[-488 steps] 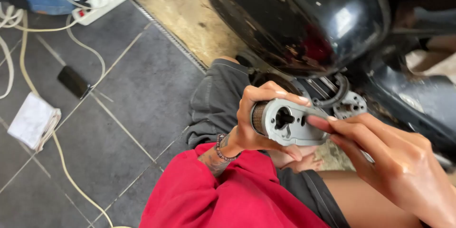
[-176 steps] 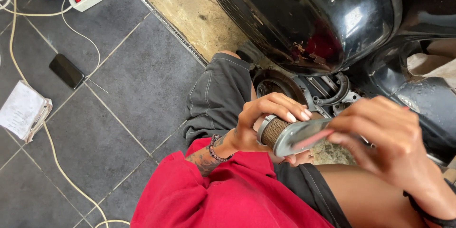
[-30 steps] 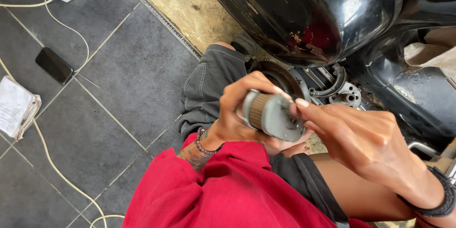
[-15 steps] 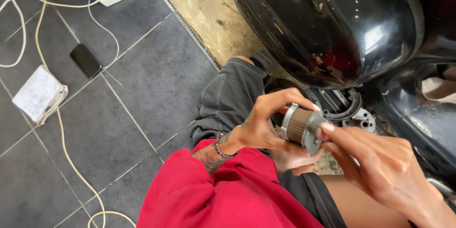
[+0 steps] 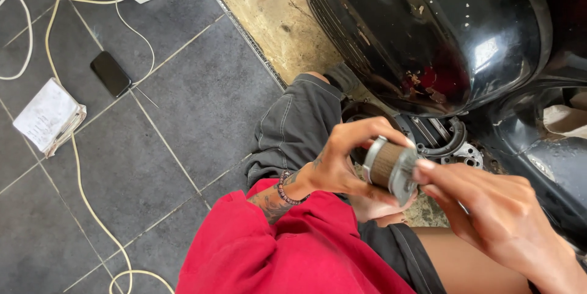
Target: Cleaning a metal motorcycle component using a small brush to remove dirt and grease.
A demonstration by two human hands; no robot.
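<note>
Our left hand point(image 5: 342, 162) grips a small round metal part point(image 5: 389, 168) with a brown ribbed middle, held above our lap beside the black scooter body point(image 5: 428, 31). Our right hand point(image 5: 483, 208) pinches its far end. A phone point(image 5: 110, 74) lies on the floor tiles point(image 5: 202, 98).

Cylindrical part point(image 5: 388, 168): dull grey metal ends, brown ribbed middle
Scooter body point(image 5: 428, 31): glossy black, scuffed
Floor tiles point(image 5: 202, 98): matt dark grey
Sleeve point(image 5: 293, 251): soft red cloth
Booklet point(image 5: 49, 116): white paper
</note>
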